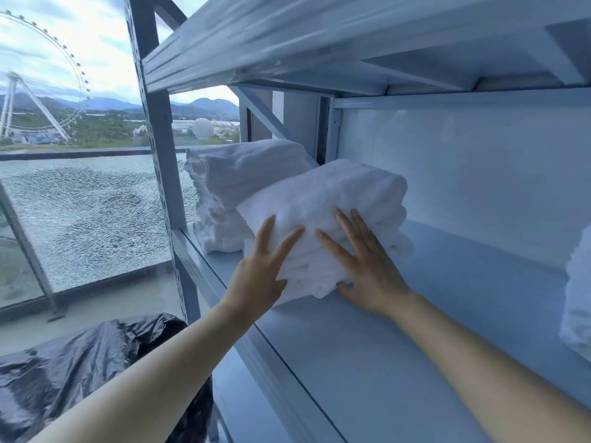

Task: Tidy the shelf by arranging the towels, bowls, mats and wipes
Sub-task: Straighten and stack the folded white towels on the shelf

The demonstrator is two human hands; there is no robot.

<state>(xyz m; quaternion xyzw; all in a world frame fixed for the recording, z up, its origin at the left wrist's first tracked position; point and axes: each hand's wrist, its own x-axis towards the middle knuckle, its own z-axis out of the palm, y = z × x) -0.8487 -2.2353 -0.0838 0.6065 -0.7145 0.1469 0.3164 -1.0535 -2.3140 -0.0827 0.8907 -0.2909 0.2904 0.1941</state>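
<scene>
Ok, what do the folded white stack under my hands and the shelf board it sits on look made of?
The towel stack looks like soft white terry cloth: fuzzy nap, thick rounded folds. The shelf board seems painted sheet metal, pale grey-blue, smooth and matte; the upright post beside it has punched holes, suggesting steel.

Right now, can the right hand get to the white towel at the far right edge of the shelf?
Probably yes. The right hand rests flat on the folded towel stack, and only bare shelf board lies between it and the right-edge towel. That towel is partly out of frame.
</scene>
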